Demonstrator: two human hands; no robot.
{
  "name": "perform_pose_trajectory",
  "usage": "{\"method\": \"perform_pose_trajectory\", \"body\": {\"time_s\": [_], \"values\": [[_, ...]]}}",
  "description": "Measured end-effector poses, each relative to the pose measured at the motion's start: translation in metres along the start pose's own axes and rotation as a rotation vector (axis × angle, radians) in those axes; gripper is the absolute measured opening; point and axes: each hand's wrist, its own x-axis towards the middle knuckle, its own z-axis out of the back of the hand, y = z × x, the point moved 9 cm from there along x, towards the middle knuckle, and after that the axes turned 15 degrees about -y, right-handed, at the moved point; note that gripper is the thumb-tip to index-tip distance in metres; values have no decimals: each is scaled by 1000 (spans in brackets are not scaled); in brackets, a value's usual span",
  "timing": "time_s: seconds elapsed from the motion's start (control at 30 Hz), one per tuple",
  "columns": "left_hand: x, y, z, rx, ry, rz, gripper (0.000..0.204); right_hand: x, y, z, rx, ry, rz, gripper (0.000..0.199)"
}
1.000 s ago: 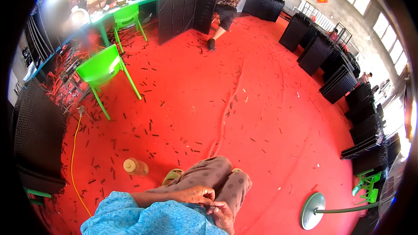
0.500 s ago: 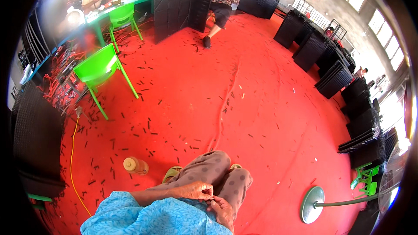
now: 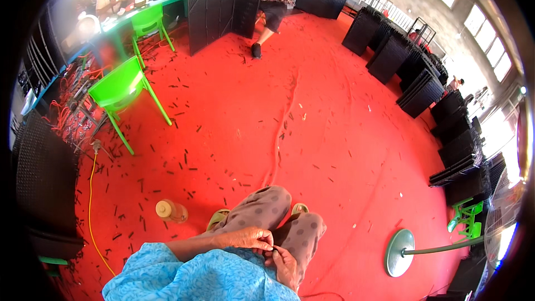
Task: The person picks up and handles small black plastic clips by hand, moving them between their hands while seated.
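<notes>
Bright daylight from windows (image 3: 471, 8) upper right; glare top left; strong fisheye bending, black vignette at rim; red floor (image 3: 312, 134) sharp.

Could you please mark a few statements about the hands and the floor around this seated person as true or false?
1. The left hand and the right hand meet over the person's lap. True.
2. A plastic bottle stands upright on a table. False: it lies on its side on the red floor, left of the person's knees.
3. The green chair nearest the person is occupied. False: nobody sits on it.
4. A fan's round base rests on the floor to the person's right. True.
5. The hands hold a large black panel. False: only something very small and dark shows between the fingertips; what it is cannot be told.
</notes>
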Motion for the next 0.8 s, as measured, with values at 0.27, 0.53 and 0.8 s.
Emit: {"method": "perform_pose_trajectory", "body": {"time_s": [0.27, 0.53, 0.8], "values": [[4, 17, -6, -101, 127, 72, 12, -2, 0, 1, -89, -16, 62, 23], [3, 20, -9, -192, 158, 132, 15, -1, -6, -3, -59, 49, 20, 25], [-5, 1, -16, -61, 139, 39, 21, 1, -18, 4, 84, 92, -2, 24]]}}
